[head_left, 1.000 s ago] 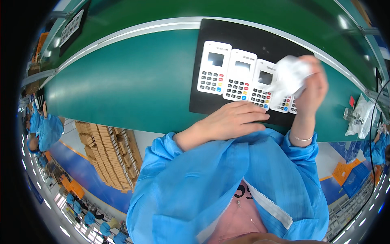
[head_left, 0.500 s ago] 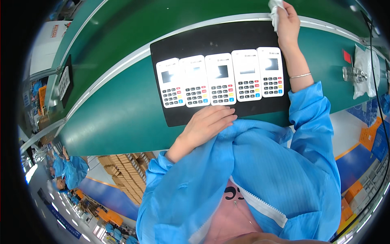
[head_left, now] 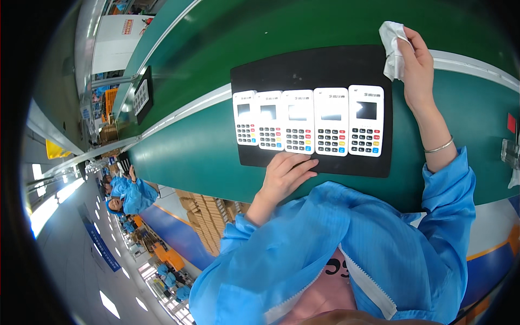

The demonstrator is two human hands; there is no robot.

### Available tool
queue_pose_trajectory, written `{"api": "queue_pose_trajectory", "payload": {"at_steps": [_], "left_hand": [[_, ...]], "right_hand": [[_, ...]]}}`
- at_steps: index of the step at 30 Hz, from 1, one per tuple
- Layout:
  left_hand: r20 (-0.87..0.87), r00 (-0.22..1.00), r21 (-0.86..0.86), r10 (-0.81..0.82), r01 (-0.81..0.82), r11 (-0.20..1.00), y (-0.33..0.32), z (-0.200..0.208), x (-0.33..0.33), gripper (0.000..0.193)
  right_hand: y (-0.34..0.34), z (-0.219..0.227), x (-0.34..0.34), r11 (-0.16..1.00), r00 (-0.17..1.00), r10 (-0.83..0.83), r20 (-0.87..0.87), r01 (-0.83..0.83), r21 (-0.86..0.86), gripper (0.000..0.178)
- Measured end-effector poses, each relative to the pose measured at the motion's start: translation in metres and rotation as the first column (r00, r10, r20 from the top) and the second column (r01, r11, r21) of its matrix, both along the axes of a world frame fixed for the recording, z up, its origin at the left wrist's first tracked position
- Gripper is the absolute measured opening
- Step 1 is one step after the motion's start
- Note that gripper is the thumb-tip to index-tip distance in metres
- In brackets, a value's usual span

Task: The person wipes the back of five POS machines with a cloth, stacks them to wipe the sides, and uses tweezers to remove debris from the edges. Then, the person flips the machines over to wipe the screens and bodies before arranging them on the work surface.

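Observation:
Several white payment terminals (head_left: 299,111) stand side by side in a row on a black mat (head_left: 314,65). Each has a small screen and a keypad with dark, red, yellow and blue keys. My left hand (head_left: 285,176) lies at the near edge of the row, fingers stretched out, its fingertips by the lower ends of the middle terminals. Beyond the mat's far right corner, my right hand (head_left: 417,62) pinches a crumpled white cloth (head_left: 391,49). The cloth hangs over that corner, apart from the terminals.
A green conveyor belt (head_left: 325,27) runs behind a metal rail (head_left: 471,67) along the green table (head_left: 189,157). Another black mat with terminals (head_left: 142,95) lies at the far left. A clear object (head_left: 509,151) sits at the right edge. Cardboard boxes (head_left: 208,216) and a co-worker (head_left: 132,195) are at left.
The whole view has shifted, so the mat and terminals appear farther right and lower. More of the white cloth shows in my right hand. My left hand stays by the row's near edge.

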State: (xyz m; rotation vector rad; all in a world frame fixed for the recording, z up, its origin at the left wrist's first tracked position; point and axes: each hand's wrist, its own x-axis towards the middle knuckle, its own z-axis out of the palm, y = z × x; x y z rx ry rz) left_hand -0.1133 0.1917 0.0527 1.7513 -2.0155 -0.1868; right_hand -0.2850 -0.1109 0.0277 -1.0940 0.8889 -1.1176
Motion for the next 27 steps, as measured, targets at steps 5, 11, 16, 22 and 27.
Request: {"api": "queue_pose_trajectory", "payload": {"at_steps": [5,11,16,22,27], "left_hand": [[-0.061,0.998,0.006,0.015,-0.014,1.000,-0.003,-0.004,0.001,0.034],[-0.058,0.997,0.009,0.043,-0.042,0.999,-0.003,-0.006,-0.001,0.035],[-0.064,0.997,0.011,0.043,-0.042,0.999,-0.005,-0.006,-0.004,0.033],[-0.037,0.999,-0.003,0.035,-0.035,0.999,-0.003,-0.006,-0.005,0.039],[-0.018,0.998,0.004,0.056,-0.056,0.998,-0.007,-0.005,-0.004,0.049]], "right_hand": [[0.004,0.001,0.007,0.995,0.994,-0.032,-0.106,0.022,-0.094,0.024],[-0.001,0.005,0.001,0.991,0.990,0.134,0.034,-0.133,-0.031,0.020],[0.001,0.006,-0.003,0.994,0.994,0.108,0.012,-0.108,-0.029,0.019],[0.002,0.011,0.000,0.988,0.989,0.146,-0.019,-0.147,-0.050,0.019],[-0.003,0.001,0.001,0.986,0.988,0.153,-0.016,-0.153,-0.059,0.020]]}}
